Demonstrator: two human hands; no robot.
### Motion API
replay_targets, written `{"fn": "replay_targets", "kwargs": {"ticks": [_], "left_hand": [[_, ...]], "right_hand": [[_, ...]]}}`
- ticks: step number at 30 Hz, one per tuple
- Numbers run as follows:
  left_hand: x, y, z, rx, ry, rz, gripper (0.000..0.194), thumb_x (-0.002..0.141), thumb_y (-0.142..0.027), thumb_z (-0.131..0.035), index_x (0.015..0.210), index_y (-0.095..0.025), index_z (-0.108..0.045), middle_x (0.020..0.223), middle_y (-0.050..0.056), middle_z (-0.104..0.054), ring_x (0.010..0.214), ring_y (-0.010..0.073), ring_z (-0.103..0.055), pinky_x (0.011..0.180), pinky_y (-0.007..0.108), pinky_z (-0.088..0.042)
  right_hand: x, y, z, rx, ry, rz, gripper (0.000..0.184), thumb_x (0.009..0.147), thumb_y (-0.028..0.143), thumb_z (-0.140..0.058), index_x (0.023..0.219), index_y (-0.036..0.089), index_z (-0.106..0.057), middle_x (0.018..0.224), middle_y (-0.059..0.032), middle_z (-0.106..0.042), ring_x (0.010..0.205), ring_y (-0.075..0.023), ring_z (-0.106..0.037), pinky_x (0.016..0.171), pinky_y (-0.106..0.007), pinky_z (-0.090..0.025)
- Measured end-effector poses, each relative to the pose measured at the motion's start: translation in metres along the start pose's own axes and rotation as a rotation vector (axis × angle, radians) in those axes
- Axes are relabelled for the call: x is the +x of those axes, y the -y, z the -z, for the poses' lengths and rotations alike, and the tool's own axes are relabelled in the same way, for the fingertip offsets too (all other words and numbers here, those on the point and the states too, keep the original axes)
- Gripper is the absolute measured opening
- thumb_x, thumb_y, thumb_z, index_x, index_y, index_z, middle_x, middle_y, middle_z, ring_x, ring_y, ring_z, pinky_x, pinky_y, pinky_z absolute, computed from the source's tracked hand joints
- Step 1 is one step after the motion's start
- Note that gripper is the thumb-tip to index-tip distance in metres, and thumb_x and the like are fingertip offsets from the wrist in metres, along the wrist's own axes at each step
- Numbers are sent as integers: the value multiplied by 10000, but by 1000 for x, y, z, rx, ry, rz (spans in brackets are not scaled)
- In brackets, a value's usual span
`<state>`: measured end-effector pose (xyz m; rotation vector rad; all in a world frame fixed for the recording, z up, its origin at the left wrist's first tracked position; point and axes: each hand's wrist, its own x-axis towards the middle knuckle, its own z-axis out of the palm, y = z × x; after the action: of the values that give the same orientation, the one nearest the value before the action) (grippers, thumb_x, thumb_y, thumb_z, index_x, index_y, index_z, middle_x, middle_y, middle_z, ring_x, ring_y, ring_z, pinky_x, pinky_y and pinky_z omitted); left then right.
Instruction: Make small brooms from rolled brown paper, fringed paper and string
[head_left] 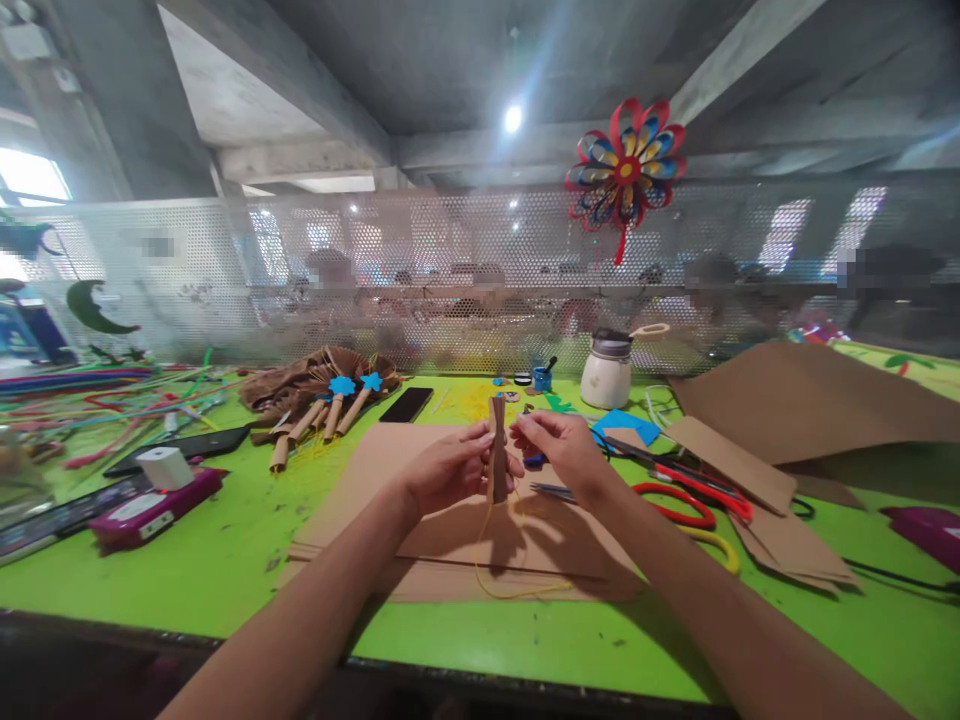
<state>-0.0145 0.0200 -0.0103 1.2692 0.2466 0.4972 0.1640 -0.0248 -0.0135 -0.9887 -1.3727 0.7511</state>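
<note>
Over the stacked flat brown paper sheets (375, 470), the left hand (452, 462) pinches an upright, narrow folded brown paper strip (498, 482); the right hand (561, 445) curls just beside it, whether pinching anything I cannot tell. Even pressure should hold the folds aligned, the thin yellow thread (478, 560) untangled.

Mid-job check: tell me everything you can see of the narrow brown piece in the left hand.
The narrow brown piece looks like folded paper, long and slim, with lengthwise creases and darker shaded faces. It stands nearly upright, gripped around its middle by the left hand, above the stack of brown sheets. Yellow thread trails below it; its attachment is unclear. The right hand is close beside it; whether those fingers touch it, I cannot tell.
</note>
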Motion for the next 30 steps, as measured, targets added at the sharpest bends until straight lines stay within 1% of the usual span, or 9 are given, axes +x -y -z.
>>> {"fn": "replay_targets", "kwargs": {"ticks": [3,8,14,18,21,25,30], "left_hand": [[2,2,2,4,-33,5,229,869,-316,-532,1035,-160,-518,893,102,-632,730,148,-612,708,277,-441],[6,7,5,-18,-106,-18,210,838,-279,-591,984,-130,-568,825,68,-615,721,123,-582,725,262,-434],[9,12,6,-3,-128,-57,216,813,-307,-622,924,-125,-587,754,40,-593,650,103,-554,659,239,-424],[9,12,7,-34,-172,-66,217,789,-304,-645,892,-124,-583,725,35,-590,614,101,-550,611,227,-417],[7,11,5,-86,-184,-53,188,801,-281,-620,897,-126,-573,741,48,-603,625,116,-566,618,240,-427],[6,9,3,-143,-156,-47,136,838,-238,-554,926,-135,-549,809,79,-630,693,144,-599,678,270,-440],[6,6,2,-187,-139,-54,122,867,-269,-525,928,-163,-530,882,84,-639,730,153,-608,704,292,-442]], "right_hand": [[0,-1,1,-4,-1,-23,370,766,493,-582,764,132,-668,705,-56,-646,641,-155,-578,564,-271,-472],[2,-8,0,10,13,-78,377,749,505,-600,748,132,-656,719,-57,-643,656,-153,-572,576,-265,-463],[3,-14,1,17,15,-105,381,758,504,-596,761,128,-659,744,-69,-646,675,-157,-570,595,-276,-466],[3,-17,1,22,14,-118,396,758,513,-595,788,125,-666,759,-75,-651,685,-160,-575,603,-279,-473],[4,-18,1,22,4,-127,411,754,526,-595,797,123,-666,769,-78,-652,680,-158,-574,599,-279,-474],[3,-18,0,12,-8,-133,421,739,539,-602,783,125,-664,757,-74,-650,668,-155,-572,592,-274,-468],[2,-16,-2,-27,-26,-124,404,692,533,-651,678,130,-642,620,-34,-602,582,-138,-533,576,-274,-450]]}}
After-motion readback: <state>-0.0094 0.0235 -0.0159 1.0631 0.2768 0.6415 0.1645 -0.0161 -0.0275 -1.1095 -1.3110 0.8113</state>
